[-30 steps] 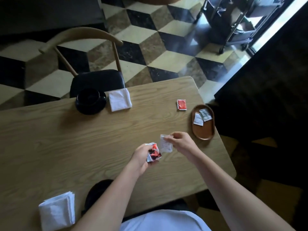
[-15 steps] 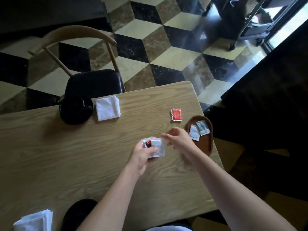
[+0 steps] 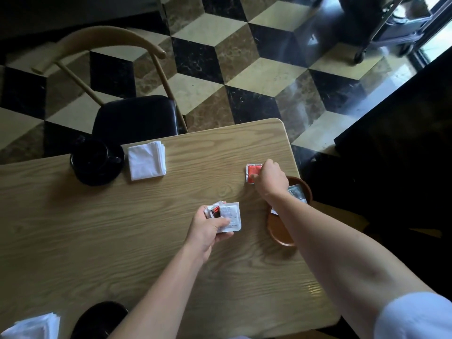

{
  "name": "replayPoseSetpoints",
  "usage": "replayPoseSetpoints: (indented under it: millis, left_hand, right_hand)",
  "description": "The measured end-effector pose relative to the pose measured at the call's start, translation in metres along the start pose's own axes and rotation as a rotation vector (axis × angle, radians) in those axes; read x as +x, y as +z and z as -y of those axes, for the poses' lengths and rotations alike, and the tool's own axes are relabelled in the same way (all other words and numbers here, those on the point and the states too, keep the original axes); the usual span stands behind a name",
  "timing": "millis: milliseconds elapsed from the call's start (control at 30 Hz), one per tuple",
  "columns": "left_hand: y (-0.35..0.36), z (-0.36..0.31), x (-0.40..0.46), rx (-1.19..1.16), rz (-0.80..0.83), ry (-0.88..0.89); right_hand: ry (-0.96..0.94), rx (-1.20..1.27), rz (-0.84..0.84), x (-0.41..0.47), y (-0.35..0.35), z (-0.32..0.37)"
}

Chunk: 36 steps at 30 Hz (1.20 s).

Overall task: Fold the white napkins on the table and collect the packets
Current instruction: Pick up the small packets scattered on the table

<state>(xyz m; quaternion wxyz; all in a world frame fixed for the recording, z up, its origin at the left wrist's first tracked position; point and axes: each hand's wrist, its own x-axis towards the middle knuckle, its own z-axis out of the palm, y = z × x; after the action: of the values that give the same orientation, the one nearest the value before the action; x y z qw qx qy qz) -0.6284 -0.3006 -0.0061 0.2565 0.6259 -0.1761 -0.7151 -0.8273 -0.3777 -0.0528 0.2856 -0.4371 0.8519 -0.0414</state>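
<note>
Head view, looking down at the wooden surface [image 3: 122, 241]: I'm in the packet-collecting part of the job. My left hand [image 3: 208, 228] is closed around a small bundle of packets [image 3: 228, 215], a white one on top and a bit of red showing behind it, held just above the surface. My right hand [image 3: 270, 178] is stretched out to the red packet [image 3: 253, 171] lying flat near the far right edge; thumb and fingers are pinching in on its right side, though I can't tell whether it has left the surface yet.

Under my right forearm sits a brown tray [image 3: 278, 228] with at least one more packet [image 3: 297, 193] in it, partly hidden. A folded white napkin [image 3: 146, 163] rests beside a black cup and saucer [image 3: 96, 161] at the far side, and another napkin stack [image 3: 31, 327] peeks in at the near left corner.

Next, I judge, the red packet needs lifting cleanly by its edge and adding to the bundle; it is thin and flat, so I'd likely need a fingertip under it.
</note>
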Motion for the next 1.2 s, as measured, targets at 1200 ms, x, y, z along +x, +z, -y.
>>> replayPoseSetpoints:
  millis: [1200]
  left_hand:
    - [0.144, 0.052, 0.013, 0.596, -0.002, -0.201]
  right_hand:
    - [-0.284, 0.013, 0.341, -0.025, -0.065, -0.112]
